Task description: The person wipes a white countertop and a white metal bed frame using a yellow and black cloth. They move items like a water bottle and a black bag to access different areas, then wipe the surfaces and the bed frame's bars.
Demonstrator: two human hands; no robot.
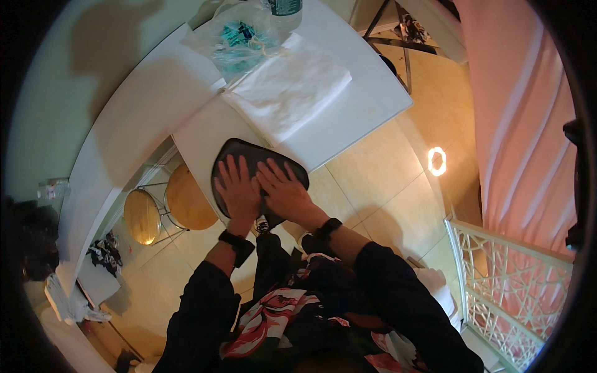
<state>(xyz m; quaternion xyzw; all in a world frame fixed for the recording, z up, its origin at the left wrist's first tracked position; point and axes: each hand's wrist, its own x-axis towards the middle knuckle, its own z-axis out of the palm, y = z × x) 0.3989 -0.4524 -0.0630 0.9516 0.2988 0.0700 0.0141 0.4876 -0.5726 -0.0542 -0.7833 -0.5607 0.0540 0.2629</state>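
A black, rounded padded item, perhaps a cushion or flat bag, lies at the near edge of the white table. Both hands rest flat on top of it, side by side. My left hand has its fingers spread and pointing away from me. My right hand lies just to the right, fingers partly apart, its fingertips angled up and left. Neither hand grips anything. Beyond the black item lies a folded white cloth. A clear plastic bag with green wrapped pieces sits behind the cloth.
A bottle stands at the table's back. Round wooden stools are under the counter at left. A pink curtain and a pale lattice panel are at right. Far left, a person's dark hair shows by the counter.
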